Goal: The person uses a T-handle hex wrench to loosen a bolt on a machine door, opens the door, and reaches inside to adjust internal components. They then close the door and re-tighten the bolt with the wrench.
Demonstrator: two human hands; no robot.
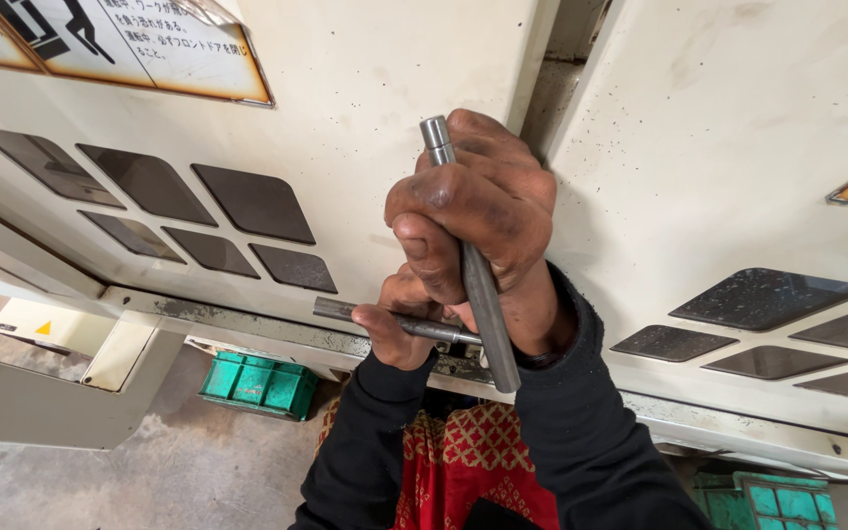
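Observation:
My right hand (488, 211), smeared with dark grime, is closed around a thick steel rod (488, 324) that stands nearly upright, its turned end poking out above the fingers. Just below, my left hand (395, 332) grips a thinner steel rod (341, 310) that lies roughly level, its free end pointing left. The two rods cross behind my right hand; whether they are joined is hidden by the fingers. Both hands are held close to the cream sheet-metal doors of a machine (375, 108). Black sleeves cover both wrists.
The machine doors carry dark rhombus windows (252, 201) and a warning label (120, 44) at top left. A worn metal rail (238, 324) runs along the door bottom. A green crate (259, 383) sits on the concrete floor; a teal crate (777, 501) lies lower right. Red patterned cloth (463, 461) hangs below.

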